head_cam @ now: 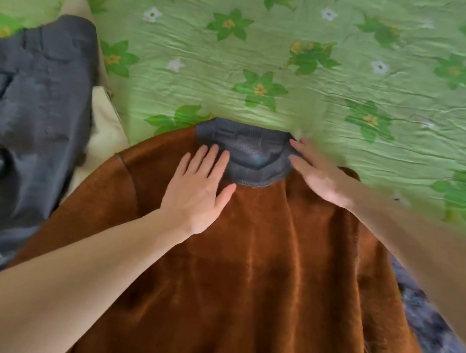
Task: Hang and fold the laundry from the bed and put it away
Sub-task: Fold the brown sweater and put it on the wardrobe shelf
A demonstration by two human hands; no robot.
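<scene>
A brown fleecy sweater [257,269] with a dark grey knit collar [247,151] lies spread on the bed, collar pointing away from me. My left hand [197,186] presses flat on the brown fabric just left of the collar, fingers straight. On the collar's right edge and the shoulder rests my right hand [316,173], fingers stretched out and blurred by motion. Neither hand holds anything.
The bed is covered by a green sheet with a flower print [330,70]. Dark grey trousers [26,105] lie on the left over a cream garment [106,128]. A dark blue fuzzy fabric [442,340] shows at the lower right under the sweater.
</scene>
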